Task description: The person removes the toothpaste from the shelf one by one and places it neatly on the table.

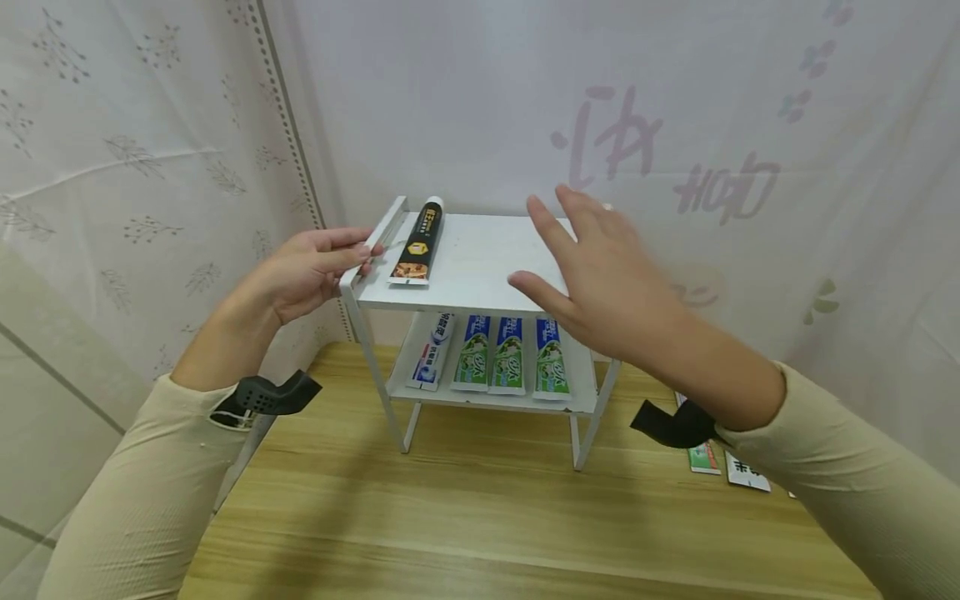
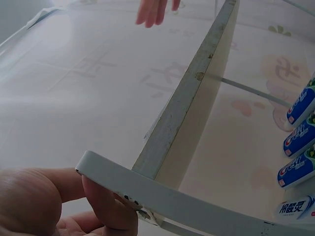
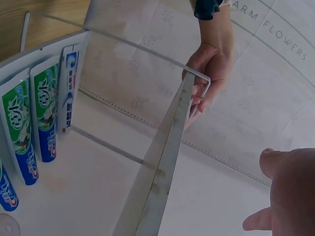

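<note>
The left hand (image 1: 313, 271) gripped a white rack (image 1: 487, 262). A black tube (image 1: 419, 245) lay beside that hand. The right hand (image 1: 606, 271) was spread wide, holding nothing.

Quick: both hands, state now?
Left hand: closed, gripping the left side rail of the white rack.
Right hand: open, fingers spread, holding nothing.
</note>
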A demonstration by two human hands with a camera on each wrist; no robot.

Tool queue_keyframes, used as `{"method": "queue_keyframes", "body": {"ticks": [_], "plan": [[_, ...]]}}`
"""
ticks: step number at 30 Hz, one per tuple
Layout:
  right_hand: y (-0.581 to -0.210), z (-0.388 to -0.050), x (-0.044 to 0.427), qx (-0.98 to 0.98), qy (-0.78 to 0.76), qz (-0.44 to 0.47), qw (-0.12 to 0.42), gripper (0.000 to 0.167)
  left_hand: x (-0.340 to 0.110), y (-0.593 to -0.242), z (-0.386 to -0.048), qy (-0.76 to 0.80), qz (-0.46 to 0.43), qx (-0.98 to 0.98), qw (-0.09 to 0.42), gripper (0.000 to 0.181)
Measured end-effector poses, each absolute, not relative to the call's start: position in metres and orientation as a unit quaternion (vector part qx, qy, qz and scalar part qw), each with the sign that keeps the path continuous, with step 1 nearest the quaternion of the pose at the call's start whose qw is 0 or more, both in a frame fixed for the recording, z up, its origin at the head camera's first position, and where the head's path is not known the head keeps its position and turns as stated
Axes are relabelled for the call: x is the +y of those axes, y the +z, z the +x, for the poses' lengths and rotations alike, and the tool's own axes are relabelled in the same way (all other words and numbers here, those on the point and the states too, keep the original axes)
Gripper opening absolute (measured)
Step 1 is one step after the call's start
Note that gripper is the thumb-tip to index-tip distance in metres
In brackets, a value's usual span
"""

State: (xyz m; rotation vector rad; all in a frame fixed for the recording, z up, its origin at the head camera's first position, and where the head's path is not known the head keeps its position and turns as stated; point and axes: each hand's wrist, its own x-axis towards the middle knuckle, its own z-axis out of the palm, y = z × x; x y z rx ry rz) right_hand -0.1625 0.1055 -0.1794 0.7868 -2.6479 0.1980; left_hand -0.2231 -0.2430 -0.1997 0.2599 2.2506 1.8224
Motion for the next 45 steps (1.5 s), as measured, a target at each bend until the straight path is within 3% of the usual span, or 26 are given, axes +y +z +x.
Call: {"method": "queue_keyframes", "body": {"ticks": [30,45], "plan": [[-0.176,-0.194,-0.003,-0.938,0.033,0.324,0.117,0.078,-0.247,-0.202,-0.225,0.650,0.116,0.741,0.123,0.062],[-0.194,-0.216,-0.025,-0.928,0.028,0.361,0.090,0.072,-0.247,-0.203,-0.225,0.665,0.122,0.726,0.125,0.062]]}}
